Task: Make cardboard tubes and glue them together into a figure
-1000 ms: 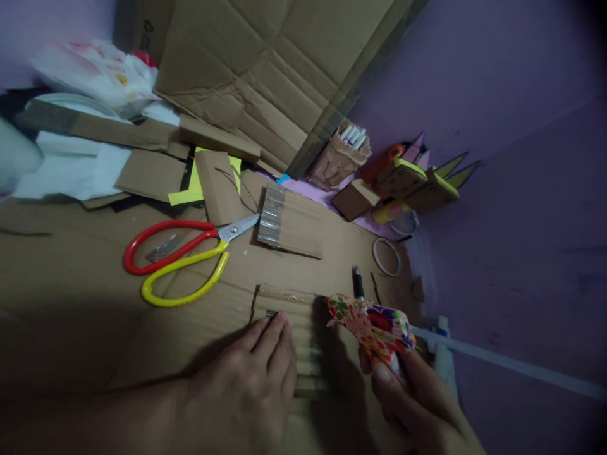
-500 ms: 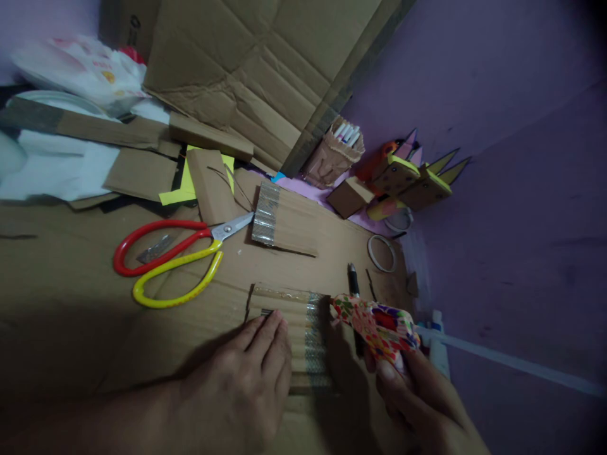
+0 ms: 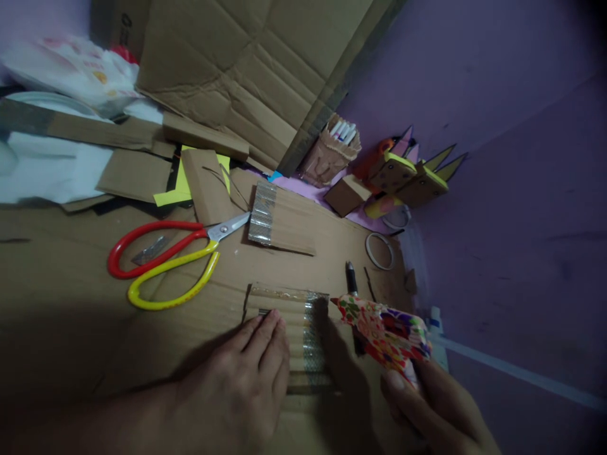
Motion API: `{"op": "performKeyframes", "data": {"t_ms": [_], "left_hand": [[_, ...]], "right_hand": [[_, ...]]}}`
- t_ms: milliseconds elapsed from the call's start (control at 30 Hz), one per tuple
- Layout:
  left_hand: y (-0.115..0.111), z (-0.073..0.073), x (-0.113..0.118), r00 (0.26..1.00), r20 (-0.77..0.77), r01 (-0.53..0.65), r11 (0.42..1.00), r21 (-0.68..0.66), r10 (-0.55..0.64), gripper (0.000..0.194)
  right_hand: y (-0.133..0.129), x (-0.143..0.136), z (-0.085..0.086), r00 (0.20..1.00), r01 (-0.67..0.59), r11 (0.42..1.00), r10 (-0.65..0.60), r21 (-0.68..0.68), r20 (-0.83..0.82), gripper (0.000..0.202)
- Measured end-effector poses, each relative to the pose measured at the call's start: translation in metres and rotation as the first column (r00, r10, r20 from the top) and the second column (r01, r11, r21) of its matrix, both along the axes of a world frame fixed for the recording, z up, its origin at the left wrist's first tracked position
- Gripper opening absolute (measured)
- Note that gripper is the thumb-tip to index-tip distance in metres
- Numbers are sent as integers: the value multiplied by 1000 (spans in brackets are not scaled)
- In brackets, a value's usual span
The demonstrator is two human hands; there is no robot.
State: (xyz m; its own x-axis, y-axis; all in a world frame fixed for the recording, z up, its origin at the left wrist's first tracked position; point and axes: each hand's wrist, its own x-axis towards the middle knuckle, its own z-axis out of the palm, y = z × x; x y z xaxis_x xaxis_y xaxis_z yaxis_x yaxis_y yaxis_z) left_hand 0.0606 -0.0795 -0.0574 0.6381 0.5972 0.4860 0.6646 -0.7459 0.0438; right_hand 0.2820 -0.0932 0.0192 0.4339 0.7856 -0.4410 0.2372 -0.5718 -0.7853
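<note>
My left hand (image 3: 256, 366) lies flat with fingers stretched out on a small cardboard piece (image 3: 296, 363), pressing it against the cardboard-covered surface. Shiny clear tape runs down the right side of that piece, and a glossy line that looks like glue follows its far edge. In my right hand (image 3: 436, 404) is a hot glue gun (image 3: 379, 328) with a colourful floral pattern. Its nozzle points left, just off the piece's far right corner. A long pale stick (image 3: 516, 371) extends from the gun's rear. Beneath the gun lies a black pen (image 3: 351, 278), partly hidden.
Red-and-yellow-handled scissors (image 3: 165, 259) lie open at left, tips touching another taped cardboard piece (image 3: 289, 221). A tape ring (image 3: 380, 251), a holder of markers (image 3: 332, 151) and cardboard figures (image 3: 408, 174) stand near the purple wall (image 3: 521, 189). Cardboard scraps (image 3: 135, 174) pile up back left.
The glue gun in my right hand has shifted slightly right and down, its nozzle a little farther from the cardboard's corner. My left hand stays in place; the view has drifted slightly.
</note>
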Motion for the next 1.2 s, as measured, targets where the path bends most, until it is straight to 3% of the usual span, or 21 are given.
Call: {"op": "performKeyframes", "data": {"t_ms": [167,333,467,667,967,1200], "left_hand": [[0,0,0,1000,21,4,1000,-6,-4,35],[-1,0,0,1000,7,4,1000,-26,-4,35],[0,1,-1,1000,-4,10,1000,-19,-10,36],[-2,1,-1,999,-32,0,999,-42,-2,35],[-1,-1,1,1000,-21,3,1000,-17,-3,34],[1,5,-1,1000,-26,11,1000,-16,-11,33]], "right_hand": [[5,-13,0,990,36,999,-37,-8,-135,47],[9,-15,0,998,-56,997,57,46,-20,41],[8,-12,1,995,-85,996,84,14,60,39],[7,-11,-2,1000,-24,1000,24,13,20,44],[5,-10,-5,994,-45,999,44,7,101,41],[3,-9,-16,998,-42,999,41,21,43,48]]}}
